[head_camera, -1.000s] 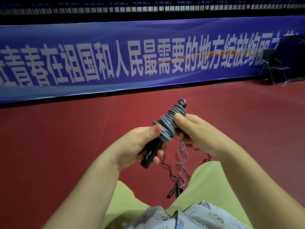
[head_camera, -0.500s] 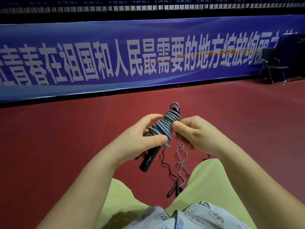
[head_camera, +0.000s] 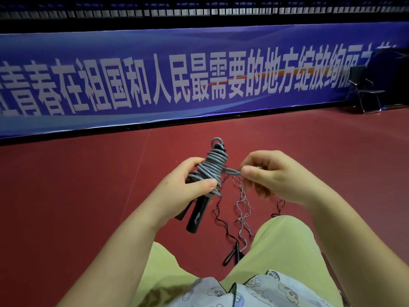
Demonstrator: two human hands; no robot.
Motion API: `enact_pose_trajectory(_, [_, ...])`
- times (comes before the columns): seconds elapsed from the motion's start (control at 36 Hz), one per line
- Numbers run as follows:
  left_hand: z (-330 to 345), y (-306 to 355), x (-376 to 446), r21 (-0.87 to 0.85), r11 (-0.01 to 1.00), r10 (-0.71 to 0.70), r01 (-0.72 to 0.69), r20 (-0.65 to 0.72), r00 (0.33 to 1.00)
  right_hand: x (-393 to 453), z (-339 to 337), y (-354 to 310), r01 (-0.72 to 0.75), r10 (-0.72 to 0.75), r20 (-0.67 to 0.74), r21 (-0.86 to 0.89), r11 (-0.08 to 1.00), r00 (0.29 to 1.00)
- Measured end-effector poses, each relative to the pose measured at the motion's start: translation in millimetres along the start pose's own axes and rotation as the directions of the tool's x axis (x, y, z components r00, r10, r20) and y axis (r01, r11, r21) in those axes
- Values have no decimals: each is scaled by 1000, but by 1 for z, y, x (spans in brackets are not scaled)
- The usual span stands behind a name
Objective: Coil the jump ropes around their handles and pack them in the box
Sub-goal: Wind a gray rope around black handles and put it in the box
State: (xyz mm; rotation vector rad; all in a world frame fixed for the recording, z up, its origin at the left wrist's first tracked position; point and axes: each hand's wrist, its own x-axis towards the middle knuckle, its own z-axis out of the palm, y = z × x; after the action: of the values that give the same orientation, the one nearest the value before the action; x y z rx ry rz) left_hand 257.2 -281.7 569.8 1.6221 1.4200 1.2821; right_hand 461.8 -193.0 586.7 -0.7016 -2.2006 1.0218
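Grey rope coiled round two black handles, held above the red floor.
My left hand clasps the bundle, thumb across the coils; my right hand pinches the rope's loose loop just beside it.

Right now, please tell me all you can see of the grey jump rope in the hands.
The grey jump rope is a smooth, plastic-looking cord, coiled in many turns around two black handles that tilt down-left. A small loop sticks out on top. The left hand grips the bundle; the right hand pinches a short loop pulled sideways from it.
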Motion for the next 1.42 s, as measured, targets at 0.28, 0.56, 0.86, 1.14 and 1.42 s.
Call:
enact_pose_trajectory(0.28, [-1,-12,-3,53,996,-77,78,-21,997,10,2,17,108,-64,-102,520,847,993])
enact_pose_trajectory(0.56, [6,-8,2,247,961,-120,127,-40,992,24,21,27,45,-70,-14,890,454,997])
enact_pose_trajectory(0.86, [11,-2,2,569,806,-110,162,-124,986,35,26,13,54,92,-267,492,869,959])
enact_pose_trajectory(1.14, [9,0,3,598,780,-130,182,-130,983,41,30,-3,93,-110,-258,-76,993,960])
enact_pose_trajectory(1.42, [8,-2,1,525,845,-43,101,-122,992,44,39,-2,137,-168,-331,-114,984,929])
